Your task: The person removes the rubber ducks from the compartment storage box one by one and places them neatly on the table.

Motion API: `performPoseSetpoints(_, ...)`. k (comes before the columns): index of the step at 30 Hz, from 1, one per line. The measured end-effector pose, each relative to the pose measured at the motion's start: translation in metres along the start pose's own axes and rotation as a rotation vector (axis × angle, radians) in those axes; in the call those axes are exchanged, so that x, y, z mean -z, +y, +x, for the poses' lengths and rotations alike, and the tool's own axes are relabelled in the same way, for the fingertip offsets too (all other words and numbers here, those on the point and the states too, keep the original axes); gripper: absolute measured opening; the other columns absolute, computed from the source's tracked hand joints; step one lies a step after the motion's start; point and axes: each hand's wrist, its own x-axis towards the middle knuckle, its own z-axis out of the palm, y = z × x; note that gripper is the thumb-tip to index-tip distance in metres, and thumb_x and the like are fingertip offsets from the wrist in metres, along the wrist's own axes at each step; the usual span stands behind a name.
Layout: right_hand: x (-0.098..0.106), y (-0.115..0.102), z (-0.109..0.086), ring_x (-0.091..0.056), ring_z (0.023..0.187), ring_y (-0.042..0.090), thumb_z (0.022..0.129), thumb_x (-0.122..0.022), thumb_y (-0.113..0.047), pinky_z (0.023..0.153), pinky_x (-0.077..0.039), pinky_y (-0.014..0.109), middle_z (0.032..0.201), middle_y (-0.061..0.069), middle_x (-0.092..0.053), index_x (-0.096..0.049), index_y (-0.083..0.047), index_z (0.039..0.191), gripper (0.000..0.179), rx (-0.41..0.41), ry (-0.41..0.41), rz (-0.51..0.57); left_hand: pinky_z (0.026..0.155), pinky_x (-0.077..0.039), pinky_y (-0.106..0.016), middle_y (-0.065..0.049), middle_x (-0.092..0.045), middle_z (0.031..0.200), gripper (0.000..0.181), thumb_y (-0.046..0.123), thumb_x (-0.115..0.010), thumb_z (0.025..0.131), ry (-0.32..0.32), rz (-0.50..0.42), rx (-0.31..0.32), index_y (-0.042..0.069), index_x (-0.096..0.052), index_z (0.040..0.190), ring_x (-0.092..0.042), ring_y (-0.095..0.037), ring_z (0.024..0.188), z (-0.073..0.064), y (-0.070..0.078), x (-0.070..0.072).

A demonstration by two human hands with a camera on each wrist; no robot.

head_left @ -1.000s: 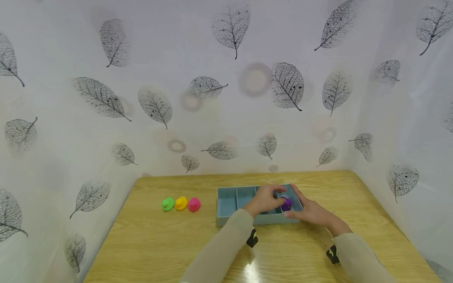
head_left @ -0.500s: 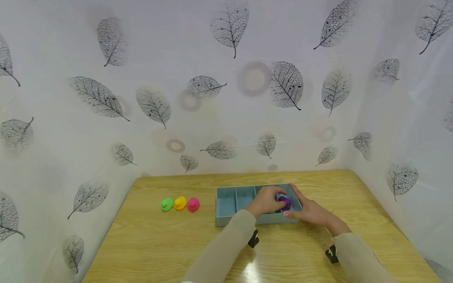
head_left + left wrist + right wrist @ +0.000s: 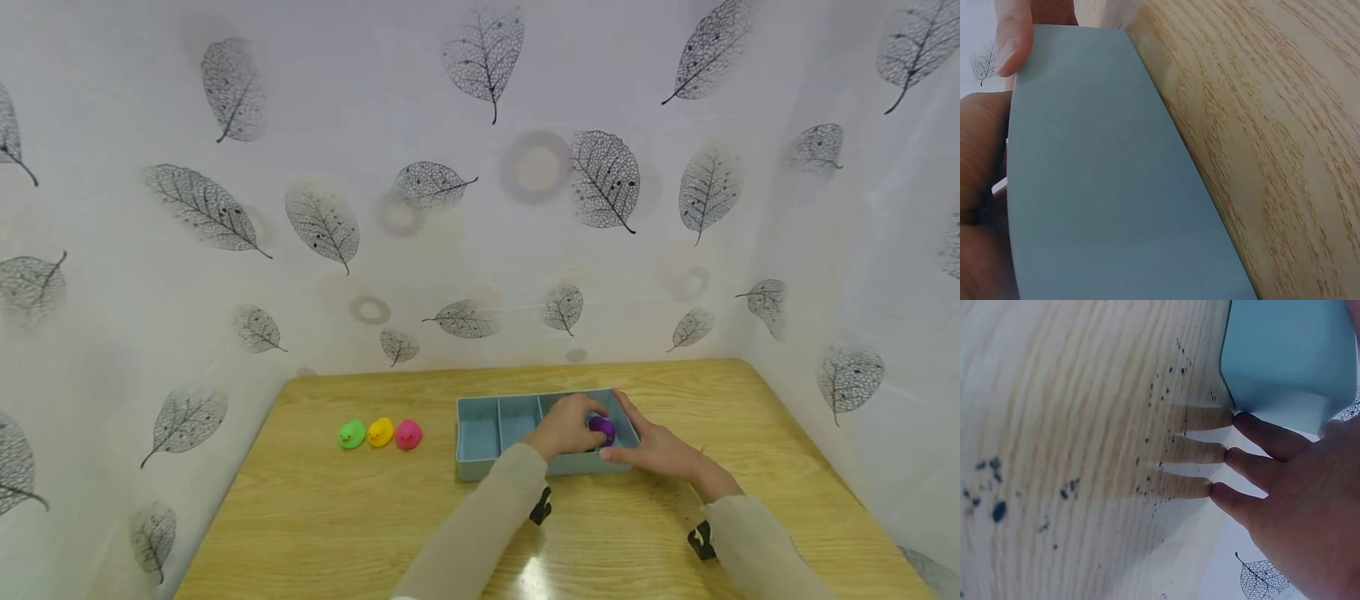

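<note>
A blue-grey divided box point(image 3: 478, 470) with several compartments sits on the wooden table. In its rightmost compartment is a purple rubber duck point(image 3: 602, 430), partly covered by fingers. My left hand point(image 3: 566, 427) reaches over the front wall and pinches the duck between thumb and fingers. My right hand point(image 3: 660, 450) spans the box's right end, thumb at the front corner and index finger at the back corner. In the right wrist view the other fingers point(image 3: 1260, 469) of that hand reach down to the tabletop. The left wrist view is mostly filled by the box's front wall point(image 3: 1104, 162).
Left of the box, a green duck point(image 3: 352, 434), a yellow duck point(image 3: 381, 432) and a pink duck point(image 3: 408, 434) stand in a row on the table point(image 3: 337, 517). A white leaf-print curtain point(image 3: 420, 250) closes off the back and sides. Dark specks dot the tabletop near my right hand.
The purple duck has shifted and turned slightly within its compartment under my left fingers. My right hand keeps its place at the box's end. The head view has drifted a little.
</note>
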Motion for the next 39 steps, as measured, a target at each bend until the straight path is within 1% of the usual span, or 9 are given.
performPoseSetpoints(7,-0.001,-0.001,-0.001,-0.063,0.079,0.024,0.097,-0.074,-0.048,0.087,-0.049,0.047,0.159,0.043,-0.035,0.017,-0.034,0.167,0.116,0.003,-0.003,-0.007,0.103,-0.055,-0.025,-0.001,-0.069,0.135,0.038,0.030,-0.082,0.092,-0.003,0.056,0.042,0.020,-0.076,0.128,-0.065,-0.015,0.124,0.000,0.006,-0.002)
performPoseSetpoints(15,0.000,0.001,-0.001,-0.063,0.121,0.039,0.096,-0.073,-0.050,0.101,-0.051,0.063,0.165,0.041,-0.022,0.015,-0.033,0.168,0.115,0.021,0.023,-0.035,0.102,-0.058,-0.029,0.000,-0.065,0.141,0.036,0.033,-0.081,0.092,0.003,0.081,0.125,0.022,-0.077,0.126,-0.067,-0.018,0.124,-0.002,0.013,-0.001)
performPoseSetpoints(23,0.001,-0.002,0.000,-0.061,0.077,0.021,0.097,-0.073,-0.048,0.085,-0.047,0.044,0.151,0.042,-0.045,0.018,-0.035,0.167,0.115,-0.003,-0.011,-0.003,0.096,-0.059,-0.030,0.004,-0.066,0.136,0.028,0.034,-0.081,0.093,0.017,0.095,0.167,0.026,-0.079,0.120,-0.068,-0.015,0.117,0.001,0.014,-0.005)
performPoseSetpoints(27,0.000,-0.004,-0.001,-0.045,0.058,0.014,0.097,-0.074,-0.048,0.077,-0.046,0.039,0.100,0.027,-0.065,0.018,-0.037,0.166,0.115,-0.024,-0.023,0.015,0.096,-0.059,-0.029,0.004,-0.066,0.134,0.027,0.034,-0.080,0.093,0.016,0.087,0.168,0.025,-0.080,0.119,-0.068,-0.015,0.116,0.001,0.014,-0.006)
performPoseSetpoints(30,0.001,-0.003,-0.001,-0.043,0.055,0.013,0.097,-0.074,-0.047,0.078,-0.046,0.038,0.090,0.019,-0.063,0.018,-0.038,0.166,0.115,-0.027,-0.024,0.019,0.095,-0.059,-0.028,0.002,-0.067,0.133,0.026,0.033,-0.080,0.094,0.018,0.076,0.151,0.023,-0.080,0.118,-0.068,-0.015,0.115,0.001,0.013,-0.006)
performPoseSetpoints(35,0.001,-0.002,-0.002,-0.047,0.058,0.014,0.097,-0.073,-0.048,0.084,-0.047,0.043,0.098,0.019,-0.065,0.018,-0.038,0.166,0.115,-0.014,-0.020,0.012,0.096,-0.058,-0.027,0.001,-0.067,0.130,0.025,0.033,-0.077,0.097,0.012,0.057,0.107,0.021,-0.079,0.119,-0.068,-0.015,0.114,0.001,0.010,-0.006)
performPoseSetpoints(36,0.001,-0.002,-0.002,-0.056,0.064,0.017,0.097,-0.073,-0.048,0.086,-0.050,0.046,0.109,0.025,-0.066,0.018,-0.038,0.166,0.114,-0.008,-0.014,0.006,0.096,-0.058,-0.026,0.001,-0.067,0.129,0.025,0.033,-0.077,0.097,0.011,0.054,0.097,0.021,-0.078,0.119,-0.068,-0.014,0.114,0.001,0.009,-0.006)
performPoseSetpoints(38,0.001,-0.002,-0.002,-0.054,0.061,0.018,0.097,-0.073,-0.048,0.086,-0.050,0.046,0.096,0.019,-0.065,0.018,-0.038,0.166,0.115,-0.017,-0.017,0.005,0.097,-0.057,-0.025,0.001,-0.068,0.127,0.024,0.032,-0.077,0.098,0.013,0.050,0.073,0.021,-0.078,0.119,-0.067,-0.013,0.114,0.001,0.007,-0.006)
performPoseSetpoints(39,0.001,-0.002,-0.002,-0.057,0.066,0.019,0.097,-0.073,-0.048,0.087,-0.050,0.047,0.102,0.020,-0.066,0.017,-0.037,0.167,0.115,-0.013,-0.013,-0.001,0.097,-0.057,-0.024,0.002,-0.070,0.126,0.023,0.031,-0.077,0.098,0.016,0.040,0.055,0.020,-0.078,0.118,-0.067,-0.012,0.114,0.002,0.007,-0.006)
